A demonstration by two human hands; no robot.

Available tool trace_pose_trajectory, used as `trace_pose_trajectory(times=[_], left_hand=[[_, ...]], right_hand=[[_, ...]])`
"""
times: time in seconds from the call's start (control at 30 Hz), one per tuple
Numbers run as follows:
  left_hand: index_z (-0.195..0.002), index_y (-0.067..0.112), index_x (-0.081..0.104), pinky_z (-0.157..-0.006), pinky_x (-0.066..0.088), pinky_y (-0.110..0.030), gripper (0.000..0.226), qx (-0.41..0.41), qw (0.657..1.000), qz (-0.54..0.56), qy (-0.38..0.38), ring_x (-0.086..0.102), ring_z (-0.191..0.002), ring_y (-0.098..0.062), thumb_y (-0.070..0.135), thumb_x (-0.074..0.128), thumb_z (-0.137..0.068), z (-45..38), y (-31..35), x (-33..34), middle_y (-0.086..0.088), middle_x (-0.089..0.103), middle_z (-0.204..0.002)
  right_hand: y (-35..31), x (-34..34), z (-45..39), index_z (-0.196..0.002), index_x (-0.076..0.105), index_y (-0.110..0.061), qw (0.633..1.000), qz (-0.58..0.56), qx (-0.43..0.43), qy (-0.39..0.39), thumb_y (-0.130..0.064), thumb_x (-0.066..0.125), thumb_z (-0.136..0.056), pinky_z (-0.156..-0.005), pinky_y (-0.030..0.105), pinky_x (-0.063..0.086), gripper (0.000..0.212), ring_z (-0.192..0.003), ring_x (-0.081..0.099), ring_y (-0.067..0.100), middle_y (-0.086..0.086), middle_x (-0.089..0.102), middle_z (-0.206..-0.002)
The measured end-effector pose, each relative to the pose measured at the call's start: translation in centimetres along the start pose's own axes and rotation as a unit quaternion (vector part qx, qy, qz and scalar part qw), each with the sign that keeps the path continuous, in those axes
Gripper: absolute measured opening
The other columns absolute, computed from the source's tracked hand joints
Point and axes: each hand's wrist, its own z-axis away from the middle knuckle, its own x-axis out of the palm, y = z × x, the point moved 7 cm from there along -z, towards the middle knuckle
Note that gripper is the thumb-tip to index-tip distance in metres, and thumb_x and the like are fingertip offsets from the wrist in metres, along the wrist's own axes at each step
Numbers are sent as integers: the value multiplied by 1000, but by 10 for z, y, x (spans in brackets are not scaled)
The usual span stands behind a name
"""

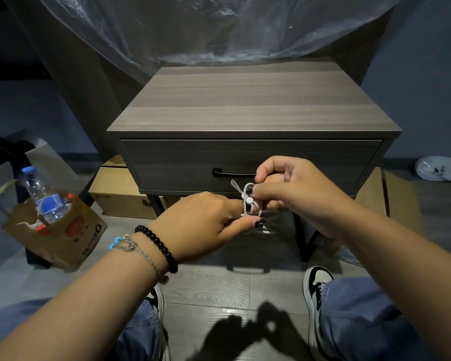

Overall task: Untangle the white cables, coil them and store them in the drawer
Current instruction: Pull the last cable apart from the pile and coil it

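A small coil of white cable hangs between my two hands in front of the grey nightstand's drawer, which is closed. My left hand pinches the coil's lower end between thumb and fingers. My right hand pinches the upper loops, with a short loose end sticking up to the left. The drawer's black handle sits just behind my right hand, partly hidden by it.
A brown paper bag holding a water bottle stands on the floor at left. Cardboard boxes lie under the nightstand. Clear plastic sheeting hangs behind. A white shoe lies at far right. My feet are below.
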Motion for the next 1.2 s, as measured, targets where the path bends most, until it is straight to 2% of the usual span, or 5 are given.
trace_pose_trajectory(times=[0.23,0.43,0.63,0.9,1.2], left_hand=[[-86,16,61,-61,39,-33,54,5,999,-47,20,55,-73,-18,61,31,-92,-3,6,0,5,54,-74],[-93,17,63,-61,39,-31,57,13,997,-51,56,60,-76,-22,63,28,-91,-1,-2,0,-1,65,-83],[-104,19,63,-65,45,-36,49,-7,997,-59,50,60,-80,-23,56,32,-95,-2,-9,3,-3,66,-90],[-100,19,61,-71,48,-37,69,2,999,-34,34,60,-81,-21,74,21,-86,-5,-7,6,-1,65,-89],[-77,10,56,-52,43,-30,49,146,967,-106,180,46,-60,-17,51,37,-95,-2,24,-12,-2,52,-71]], right_hand=[[7,3,-3,-61,55,-10,997,22,22,74,3,68,-73,-49,23,41,22,-53,50,14,8,55,-59],[-5,3,1,-65,71,-12,985,142,-71,62,-8,73,-74,-68,40,57,11,-68,67,22,7,70,-72],[-14,9,4,-75,77,-18,962,240,-130,17,-15,73,-79,-71,26,56,6,-76,66,9,-7,65,-87],[-16,-6,5,-81,72,-10,989,83,-115,31,-6,69,-84,-78,36,58,5,-80,70,24,8,72,-83],[-10,-35,2,-82,67,-4,987,-52,-45,145,-5,64,-87,-44,16,41,6,-41,49,10,9,69,-73]])
